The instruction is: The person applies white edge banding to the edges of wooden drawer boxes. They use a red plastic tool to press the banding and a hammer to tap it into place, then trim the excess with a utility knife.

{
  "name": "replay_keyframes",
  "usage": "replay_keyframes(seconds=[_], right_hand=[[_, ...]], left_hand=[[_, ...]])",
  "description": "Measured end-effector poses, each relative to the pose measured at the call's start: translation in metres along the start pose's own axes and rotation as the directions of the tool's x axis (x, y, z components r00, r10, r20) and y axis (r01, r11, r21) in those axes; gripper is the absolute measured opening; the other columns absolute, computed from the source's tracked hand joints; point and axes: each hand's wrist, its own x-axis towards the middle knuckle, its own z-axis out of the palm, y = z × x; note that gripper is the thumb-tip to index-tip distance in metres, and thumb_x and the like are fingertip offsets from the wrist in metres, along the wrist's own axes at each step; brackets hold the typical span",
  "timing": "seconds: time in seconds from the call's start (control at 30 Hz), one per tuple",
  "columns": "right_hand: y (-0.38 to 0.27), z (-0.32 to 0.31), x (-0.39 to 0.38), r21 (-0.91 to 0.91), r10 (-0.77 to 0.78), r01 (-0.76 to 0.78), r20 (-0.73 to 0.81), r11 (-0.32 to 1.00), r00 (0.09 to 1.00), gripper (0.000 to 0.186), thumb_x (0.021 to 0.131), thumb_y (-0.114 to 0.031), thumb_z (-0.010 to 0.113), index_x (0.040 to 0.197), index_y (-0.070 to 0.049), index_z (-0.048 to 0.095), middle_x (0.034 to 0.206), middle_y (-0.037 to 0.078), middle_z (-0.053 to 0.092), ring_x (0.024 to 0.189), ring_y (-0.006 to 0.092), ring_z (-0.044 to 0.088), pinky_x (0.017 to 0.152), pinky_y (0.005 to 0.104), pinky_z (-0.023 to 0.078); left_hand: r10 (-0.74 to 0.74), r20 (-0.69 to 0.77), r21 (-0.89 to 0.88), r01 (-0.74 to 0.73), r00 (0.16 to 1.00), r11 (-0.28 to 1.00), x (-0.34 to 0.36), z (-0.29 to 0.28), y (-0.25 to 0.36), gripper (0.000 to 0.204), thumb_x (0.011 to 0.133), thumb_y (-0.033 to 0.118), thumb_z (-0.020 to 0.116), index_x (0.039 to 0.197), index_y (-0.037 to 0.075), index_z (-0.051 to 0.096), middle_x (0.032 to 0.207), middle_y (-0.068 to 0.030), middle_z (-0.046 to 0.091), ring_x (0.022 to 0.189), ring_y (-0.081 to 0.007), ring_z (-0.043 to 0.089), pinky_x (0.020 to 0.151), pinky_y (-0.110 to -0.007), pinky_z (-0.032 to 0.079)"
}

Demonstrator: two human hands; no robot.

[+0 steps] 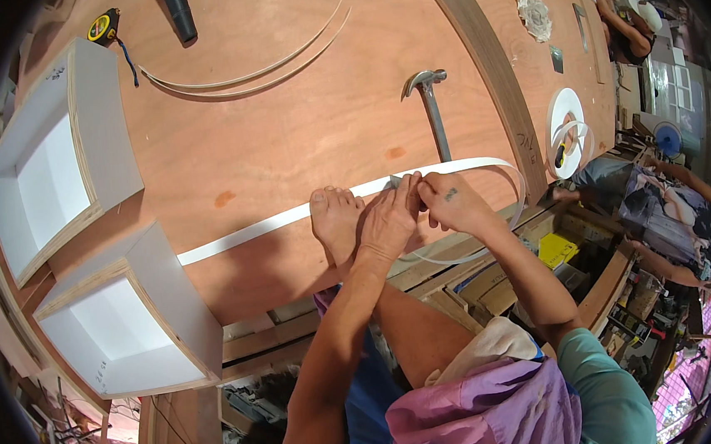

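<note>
A long white edge-banding strip [260,229] runs across the plywood surface, and its right end loops round and back toward me. My bare foot [338,227] presses on it to the left of my hands. My left hand [390,219] is closed, fingers together and pressing down on the strip. By its fingertips shows the corner of a small grey metal plate [395,181]. Right beside it, my right hand [456,201] is closed with the fingers curled; what they grip is hidden. A claw hammer [431,116] lies just beyond the strip.
Two open white boxes [126,123] [184,294] stand at the left. Farther off lie a tape measure [103,26], thin curved strips [257,86], a dark tube [178,15] and a long brown board [485,70]. A white tape roll [565,114] is at the right, with other people beyond.
</note>
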Motion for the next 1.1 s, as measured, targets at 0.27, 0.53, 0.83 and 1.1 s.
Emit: replay_keyframes(seconds=[0.27,0.53,0.83,1.1], right_hand=[[0.055,-0.022,0.065,-0.305,-0.379,0.242,-0.562,0.921,0.735,0.046,0.092,-0.035,0.063,0.104,0.009,0.062,0.093,0.026,0.064,0.093,0.038,0.065,0.079,0.0457,0.051],[0.092,0.0,0.134,-0.204,-0.311,0.235,-0.655,0.95,0.689,0.036,0.086,-0.021,0.07,0.104,0.008,0.059,0.098,0.028,0.06,0.093,0.0426,0.06,0.079,0.048,0.048],[-0.014,-0.1,0.042,0.136,-0.389,0.668,-0.721,0.732,0.573,0.025,0.102,-0.025,0.053,0.108,0.0,0.054,0.074,0.004,0.054,0.063,0.009,0.05,0.056,0.024,0.039],[0.055,0.025,-0.149,0.428,-0.187,0.475,-0.56,0.768,0.807,0.049,0.101,-0.051,0.046,0.11,-0.003,0.053,0.073,0.003,0.053,0.051,0.0077,0.043,0.046,0.0238,0.035]], left_hand=[[0.018,0.068,0.087,-0.024,0.998,0.996,0.001,0.0,0.003,0.057,0.081,0.001,0.059,0.136,-0.005,0.045,0.13,-0.0208,0.057,0.103,-0.0307,0.066,0.084,-0.035,0.057],[0.021,0.047,0.073,-0.024,0.999,0.997,0.001,-0.005,0.004,0.055,0.081,0.001,0.06,0.134,-0.005,0.046,0.131,-0.0202,0.057,0.104,-0.0308,0.066,0.082,-0.034,0.058],[0.026,0.022,0.081,-0.028,0.999,0.996,-0.004,-0.002,-0.006,0.054,0.082,0.003,0.057,0.135,-0.003,0.047,0.132,-0.018,0.057,0.105,-0.0285,0.065,0.085,-0.034,0.057],[0.07,-0.019,0.023,-0.069,0.997,0.997,-0.002,0.001,-0.008,0.06,0.079,-0.002,0.059,0.136,-0.005,0.042,0.135,-0.0183,0.054,0.104,-0.0311,0.064,0.086,-0.036,0.057]])
